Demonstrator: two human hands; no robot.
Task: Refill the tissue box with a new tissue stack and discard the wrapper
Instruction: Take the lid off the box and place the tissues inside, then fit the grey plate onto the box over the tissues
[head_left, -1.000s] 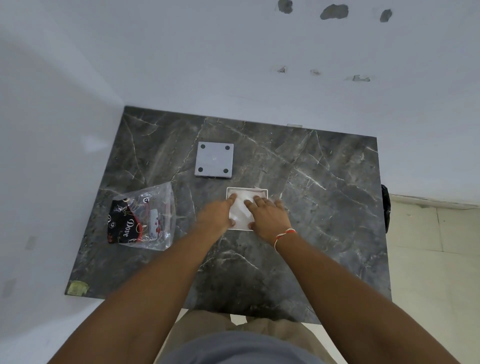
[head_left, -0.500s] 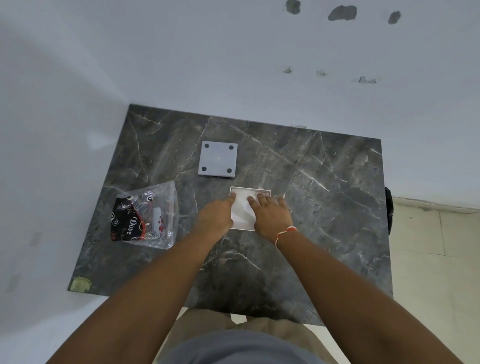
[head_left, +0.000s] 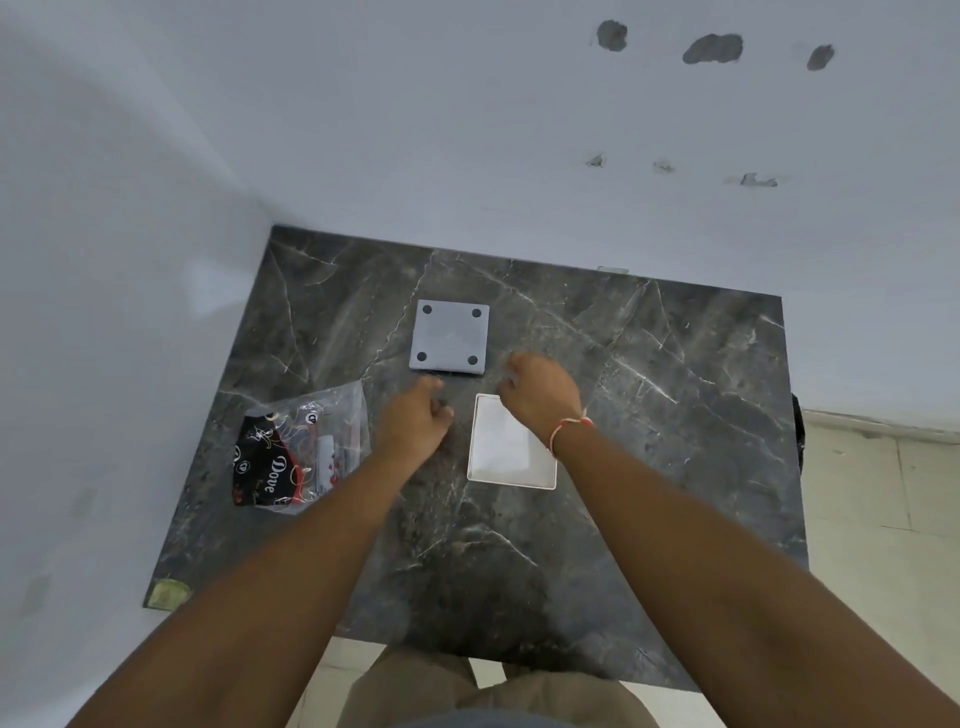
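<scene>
The white tissue box (head_left: 506, 452) lies open side up in the middle of the dark marble table (head_left: 649, 441), with the white tissue stack filling it. Its grey bottom panel (head_left: 449, 336), with black pads at the corners, lies just behind it. My left hand (head_left: 415, 418) hovers left of the box, fingers loosely curled and holding nothing. My right hand (head_left: 540, 395) is above the box's far right corner, fingers curled near the panel's right edge, also holding nothing. The clear plastic wrapper (head_left: 301, 447), with black and red print, lies to the left.
White walls close the table in at the back and on the left. A yellowish scrap (head_left: 169, 592) sits at the near left corner. A dark object (head_left: 797, 436) hangs past the right edge, over the tiled floor (head_left: 883, 519).
Both hands have lifted off the tissue stack in the box and moved away from me, toward the grey panel. The box and tissues stay in place.
</scene>
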